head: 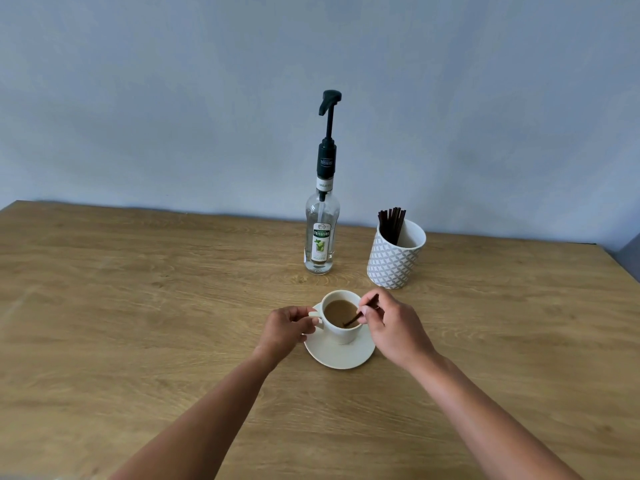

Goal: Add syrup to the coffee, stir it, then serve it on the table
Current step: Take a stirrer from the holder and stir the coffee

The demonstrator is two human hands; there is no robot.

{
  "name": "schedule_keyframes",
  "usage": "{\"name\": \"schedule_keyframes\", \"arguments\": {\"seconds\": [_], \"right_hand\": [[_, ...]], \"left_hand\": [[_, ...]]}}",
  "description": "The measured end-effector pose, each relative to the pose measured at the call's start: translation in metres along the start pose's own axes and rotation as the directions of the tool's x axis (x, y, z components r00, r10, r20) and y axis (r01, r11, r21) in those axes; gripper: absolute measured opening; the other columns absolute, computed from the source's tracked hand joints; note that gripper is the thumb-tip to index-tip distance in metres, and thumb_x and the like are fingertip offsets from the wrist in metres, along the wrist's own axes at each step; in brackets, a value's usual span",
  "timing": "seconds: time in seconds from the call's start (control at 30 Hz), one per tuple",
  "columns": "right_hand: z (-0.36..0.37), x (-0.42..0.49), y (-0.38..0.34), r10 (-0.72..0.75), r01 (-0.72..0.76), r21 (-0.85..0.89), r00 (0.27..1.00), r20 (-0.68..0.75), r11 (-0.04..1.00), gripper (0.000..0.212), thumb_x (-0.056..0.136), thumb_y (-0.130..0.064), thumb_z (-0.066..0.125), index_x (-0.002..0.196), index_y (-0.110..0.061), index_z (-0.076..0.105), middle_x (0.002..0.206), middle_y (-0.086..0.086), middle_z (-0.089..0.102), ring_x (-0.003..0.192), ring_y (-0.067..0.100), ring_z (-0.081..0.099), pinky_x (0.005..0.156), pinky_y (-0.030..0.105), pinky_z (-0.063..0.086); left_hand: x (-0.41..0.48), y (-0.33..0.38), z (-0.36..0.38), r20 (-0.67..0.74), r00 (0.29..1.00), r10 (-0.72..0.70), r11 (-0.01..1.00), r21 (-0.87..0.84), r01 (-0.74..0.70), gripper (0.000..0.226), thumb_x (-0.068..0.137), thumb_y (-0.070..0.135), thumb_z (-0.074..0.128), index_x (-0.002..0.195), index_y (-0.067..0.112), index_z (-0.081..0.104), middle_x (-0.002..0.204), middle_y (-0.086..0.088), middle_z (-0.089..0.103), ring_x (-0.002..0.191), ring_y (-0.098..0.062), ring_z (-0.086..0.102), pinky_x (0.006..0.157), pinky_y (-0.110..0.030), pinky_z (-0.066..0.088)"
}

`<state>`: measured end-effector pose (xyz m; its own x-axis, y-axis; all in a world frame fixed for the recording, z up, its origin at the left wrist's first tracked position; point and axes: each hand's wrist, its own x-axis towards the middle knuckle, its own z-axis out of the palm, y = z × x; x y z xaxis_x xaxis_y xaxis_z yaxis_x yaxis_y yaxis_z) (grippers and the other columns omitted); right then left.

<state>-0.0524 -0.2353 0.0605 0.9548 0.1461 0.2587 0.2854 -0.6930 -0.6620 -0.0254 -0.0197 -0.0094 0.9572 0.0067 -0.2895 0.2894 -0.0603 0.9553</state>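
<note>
the right hand (388,323) pinches a dark stirrer (360,315) whose lower end dips into the milky coffee, so the stirring step looks under way. the left hand (287,327) curls its fingers round the handle of the white cup (341,334), steadying it on its saucer (337,356) near the middle of the wooden table (138,306). behind, the syrup bottle (320,237) with its pump stands upright and untouched, beside a patterned holder (394,258) of spare stirrers; whether syrup is already in cannot be seen. serving is left to do.
</note>
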Motion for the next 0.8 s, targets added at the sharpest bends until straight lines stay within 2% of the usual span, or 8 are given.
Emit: {"name": "schedule_keyframes", "arguments": {"seconds": [0.13,0.23,0.37,0.6,0.8], "right_hand": [[0.0064,0.002,-0.0039,0.017,-0.016,0.048,1.0,-0.016,0.999,0.011,0.094,-0.014,0.061,0.096,-0.025,0.064,0.084,-0.006,0.076,0.079,-0.003,0.071,0.069,0.017,0.055],[0.0058,0.0037,-0.003,0.008,-0.01,-0.05,0.999,-0.049,0.999,0.012,0.093,-0.016,0.062,0.1,-0.023,0.069,0.084,-0.006,0.076,0.077,0.009,0.071,0.069,0.027,0.055],[0.0008,0.0012,-0.0017,-0.018,0.009,-0.134,0.998,-0.064,0.991,0.01,0.093,-0.013,0.059,0.097,-0.02,0.064,0.083,-0.005,0.073,0.075,0.016,0.068,0.067,0.033,0.055],[0.0045,0.0007,-0.0077,0.05,-0.05,0.052,0.999,0.0,0.997,0.011,0.093,-0.016,0.062,0.095,-0.027,0.066,0.083,-0.008,0.076,0.079,-0.001,0.071,0.072,0.024,0.056],[0.0028,0.0043,-0.0035,-0.01,0.003,-0.126,0.998,-0.055,0.992,0.01,0.093,-0.014,0.061,0.098,-0.019,0.067,0.082,-0.004,0.074,0.07,0.017,0.066,0.064,0.031,0.051]], "left_hand": [[0.0008,0.0007,0.0002,0.0,1.0,-0.007,1.0,-0.004,0.007,0.013,0.081,0.013,0.077,0.095,0.012,0.076,0.086,-0.007,0.076,0.075,-0.014,0.067,0.07,-0.029,0.055],[0.0003,0.0006,0.0007,0.002,1.0,-0.006,1.0,-0.006,0.006,0.014,0.082,0.013,0.077,0.096,0.012,0.076,0.085,-0.007,0.075,0.076,-0.014,0.067,0.072,-0.03,0.055],[-0.0001,0.0004,0.0006,-0.002,1.0,-0.003,1.0,-0.006,0.003,0.014,0.082,0.013,0.077,0.095,0.012,0.076,0.084,-0.005,0.075,0.075,-0.013,0.067,0.067,-0.025,0.055],[0.0001,-0.0003,0.0006,-0.002,1.0,0.005,1.0,-0.009,-0.005,0.008,0.081,0.013,0.077,0.088,0.016,0.076,0.079,-0.005,0.074,0.072,-0.014,0.066,0.066,-0.026,0.055],[0.0002,-0.0009,-0.0001,0.005,1.0,0.005,1.0,-0.012,-0.005,0.009,0.081,0.012,0.077,0.089,0.015,0.076,0.079,-0.006,0.074,0.072,-0.014,0.066,0.063,-0.024,0.053]]}}
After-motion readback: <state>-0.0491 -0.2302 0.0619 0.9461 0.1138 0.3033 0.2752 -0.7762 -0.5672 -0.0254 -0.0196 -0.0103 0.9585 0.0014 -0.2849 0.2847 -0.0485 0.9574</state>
